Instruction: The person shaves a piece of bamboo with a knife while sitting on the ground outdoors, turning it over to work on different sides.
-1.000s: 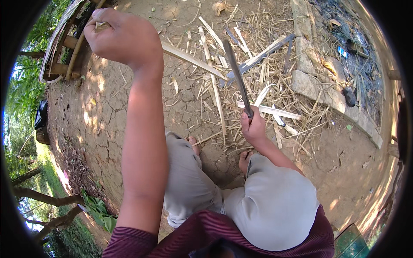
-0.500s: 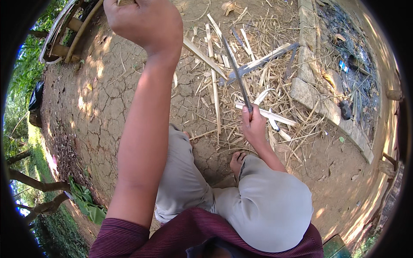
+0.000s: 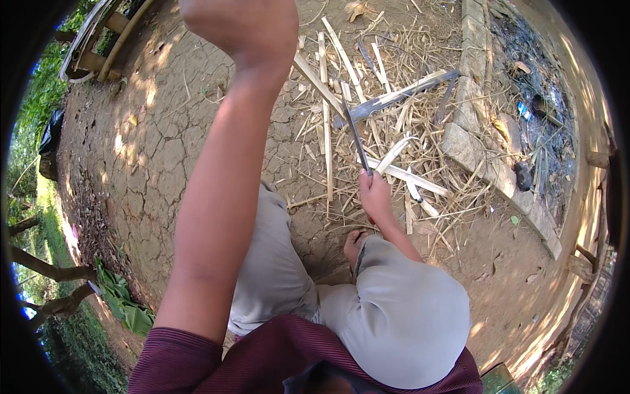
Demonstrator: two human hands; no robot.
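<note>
My right hand [image 3: 375,194] is closed round the handle of a long knife [image 3: 356,138], its dark blade pointing away from me. Near the blade's tip is the lower end of a pale wooden strip [image 3: 318,80], which runs up behind my left wrist. My left hand [image 3: 246,26], raised high at the top edge, looks closed on this strip; its fingers are mostly out of view. Beneath the knife tip lies a dark, weathered piece of wood [image 3: 400,95]. A white-handled small knife or tool [image 3: 413,189] rests among the pale slats [image 3: 410,176] by my right hand.
Shavings and split strips [image 3: 326,125] litter the cracked earth ahead. A row of stone blocks [image 3: 469,148] borders an ash patch [image 3: 535,85] at the right. My bent knee [image 3: 413,308] is near my right forearm. Green leaves [image 3: 121,299] lie at the left.
The knife has swung lower and left, its tip now by the strip's end. My right hand has shifted slightly left, and my left hand has moved up and right.
</note>
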